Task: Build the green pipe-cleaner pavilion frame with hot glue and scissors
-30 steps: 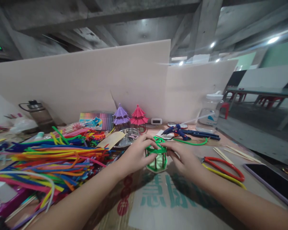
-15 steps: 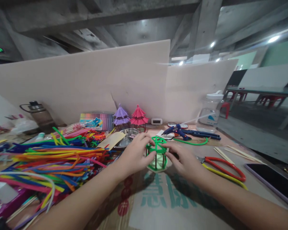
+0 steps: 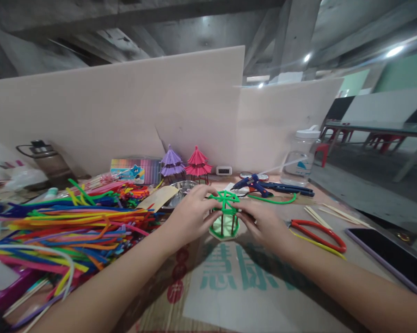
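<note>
A small pavilion model stands upright on the paper in front of me. Its spoked top ring and base edge are green pipe cleaner, and thin brown posts join them. My left hand curls round its left side, thumb and fingers closed on the upper ring. From the right, my right hand pinches the same ring with its fingertips. Behind it lie a blue glue gun and a green pipe cleaner. Red-handled pliers rest to the right of my right hand.
Loose pipe cleaners cover the left side. At the back stand a purple pavilion, a pink pavilion, a marker set and a dark bottle. On the right are a clear jug, wooden sticks and a phone.
The whole view has shifted slightly, so everything sits a little higher and further left. Both hands remain on the pavilion model, with only slight finger movement.
</note>
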